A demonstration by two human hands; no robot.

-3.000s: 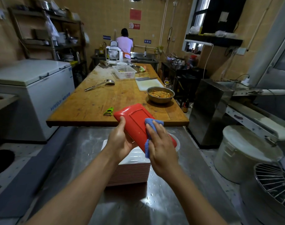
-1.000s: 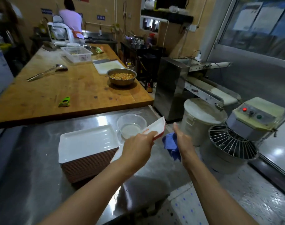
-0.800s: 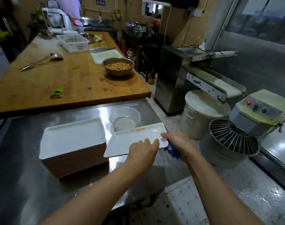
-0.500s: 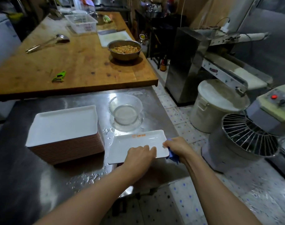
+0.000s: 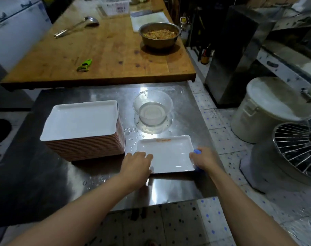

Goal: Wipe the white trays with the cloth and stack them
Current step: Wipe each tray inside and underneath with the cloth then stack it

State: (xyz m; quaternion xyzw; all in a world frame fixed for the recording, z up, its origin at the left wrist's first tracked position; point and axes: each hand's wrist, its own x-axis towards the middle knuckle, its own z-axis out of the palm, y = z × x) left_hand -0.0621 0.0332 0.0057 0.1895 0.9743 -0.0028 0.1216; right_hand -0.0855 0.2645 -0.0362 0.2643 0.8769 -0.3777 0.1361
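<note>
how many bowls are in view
2. A clear bowl holding some water stands on the steel counter behind the single white tray; a metal bowl of chopped food sits on the wooden table.

Tray stack [image 5: 80, 121] blocks left, glass bowl [image 5: 152, 108] (w/ water) behind; steel table [image 5: 35, 174] bare nearer.
</note>
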